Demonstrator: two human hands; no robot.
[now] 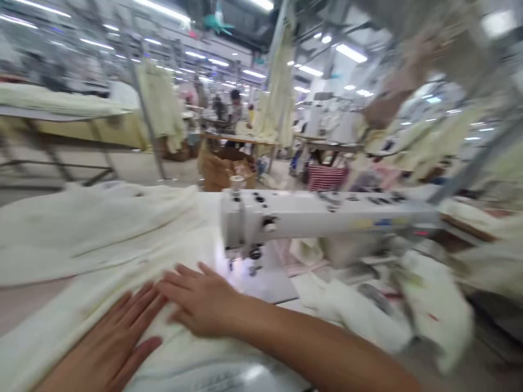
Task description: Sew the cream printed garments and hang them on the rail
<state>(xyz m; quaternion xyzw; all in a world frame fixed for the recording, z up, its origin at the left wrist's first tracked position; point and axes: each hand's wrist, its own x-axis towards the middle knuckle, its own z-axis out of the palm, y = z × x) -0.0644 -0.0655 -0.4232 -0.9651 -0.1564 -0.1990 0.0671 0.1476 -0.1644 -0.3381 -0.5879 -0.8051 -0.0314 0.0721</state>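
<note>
Pale cream fabric [163, 239] spreads over the sewing table to the left of a white sewing machine [302, 212]. My left hand [118, 337] lies flat on this fabric at the lower left, fingers stretched out. Beside it, my right hand [200, 299] rests on the same cloth with its fingers extended, their tips close to those of the left. The lit needle area [249, 267] of the machine is just right of my right hand. Motion blurs the picture somewhat, and the fabric under my palms is hidden.
Loose cream pieces [359, 310] are heaped right of the machine. A cardboard box [226, 166] stands behind the table. Farther back are hanging cream garments [161, 106], a cloth-laden table [61, 103] and a person [236, 106]. A slanting metal post [478, 152] rises at the right.
</note>
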